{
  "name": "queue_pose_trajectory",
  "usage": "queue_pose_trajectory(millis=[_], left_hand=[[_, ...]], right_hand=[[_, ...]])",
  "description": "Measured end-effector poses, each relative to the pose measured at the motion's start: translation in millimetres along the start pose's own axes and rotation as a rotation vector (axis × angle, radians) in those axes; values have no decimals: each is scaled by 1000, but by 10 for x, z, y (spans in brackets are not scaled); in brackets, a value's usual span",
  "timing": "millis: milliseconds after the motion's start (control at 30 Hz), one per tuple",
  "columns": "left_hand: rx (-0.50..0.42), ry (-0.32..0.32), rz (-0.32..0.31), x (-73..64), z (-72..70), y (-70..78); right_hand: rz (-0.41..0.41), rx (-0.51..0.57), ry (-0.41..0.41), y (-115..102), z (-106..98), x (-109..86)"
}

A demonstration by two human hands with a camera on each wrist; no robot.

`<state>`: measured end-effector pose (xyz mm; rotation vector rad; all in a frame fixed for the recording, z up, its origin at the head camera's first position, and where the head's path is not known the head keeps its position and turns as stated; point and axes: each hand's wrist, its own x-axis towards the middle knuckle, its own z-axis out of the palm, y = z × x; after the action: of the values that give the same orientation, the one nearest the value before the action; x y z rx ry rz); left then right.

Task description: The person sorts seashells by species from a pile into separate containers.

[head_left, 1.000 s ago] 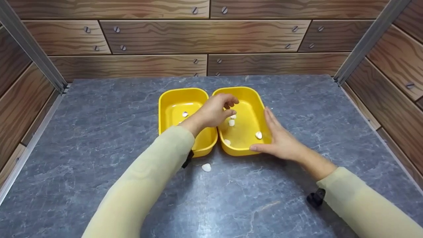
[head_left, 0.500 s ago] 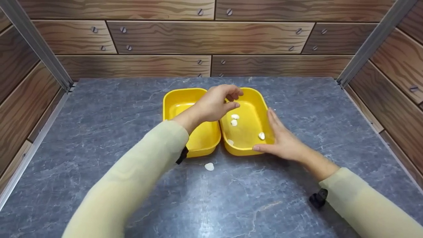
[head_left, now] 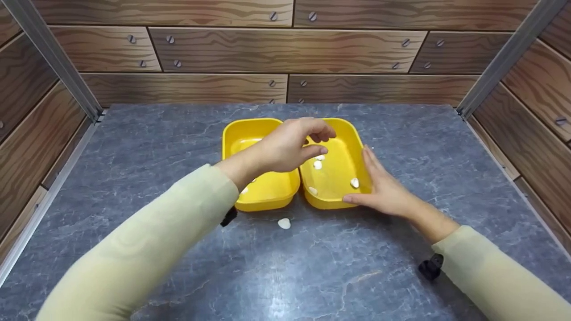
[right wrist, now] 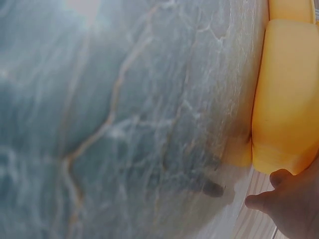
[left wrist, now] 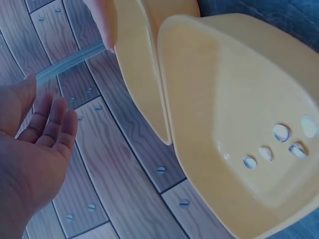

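In the head view, two yellow plastic boxes stand side by side. My left hand (head_left: 290, 145) hovers over where they meet, fingers loosely bent and thumb apart, with nothing in it; the left wrist view shows its bare palm (left wrist: 40, 149). The left box (head_left: 273, 191) is partly hidden by that arm. White seashells (left wrist: 281, 132) lie on its floor in the left wrist view. More white shells (head_left: 317, 165) lie in the right box (head_left: 328, 204). My right hand (head_left: 386, 191) rests against that box, its thumb at the front rim and straight fingers along the right wall.
A single white shell (head_left: 284, 223) lies on the grey marbled table (head_left: 312, 267) in front of the boxes. Wood-patterned panels (head_left: 285, 51) close off the back and sides, with metal posts (head_left: 495, 58) at the corners.
My left hand lifts slightly, then lowers again a little farther right, while its forearm swings out to the left. The right hand stays against the right box. The head view shifts slightly.
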<state>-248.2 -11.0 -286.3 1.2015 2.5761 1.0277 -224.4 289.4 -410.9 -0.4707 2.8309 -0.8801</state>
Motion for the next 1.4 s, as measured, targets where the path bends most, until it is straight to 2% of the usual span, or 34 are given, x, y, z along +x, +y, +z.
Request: queue_pose_trajectory(millis=[200,400,467,700,900,1100,1400], left_hand=[[-44,6,21,-192,28,-14],[-69,21,60,-412,146,-46],[-75,8,52,-485,194,-38],[-114,-45,97,-724,401,-11],[-136,-99,66,-932,548,-46],[-171,-165,22,-1121,663,-148],[-151,-158,-4,-1331,825,-374]], right_hand=[[-3,2,1,-2,7,5],[-5,-3,4,-13,5,2],[-6,-6,6,-11,3,3],[-4,-12,13,-9,5,-2],[1,-12,12,-5,10,-1],[16,-17,3,-1,8,-4],[18,-20,-2,-7,2,-6]])
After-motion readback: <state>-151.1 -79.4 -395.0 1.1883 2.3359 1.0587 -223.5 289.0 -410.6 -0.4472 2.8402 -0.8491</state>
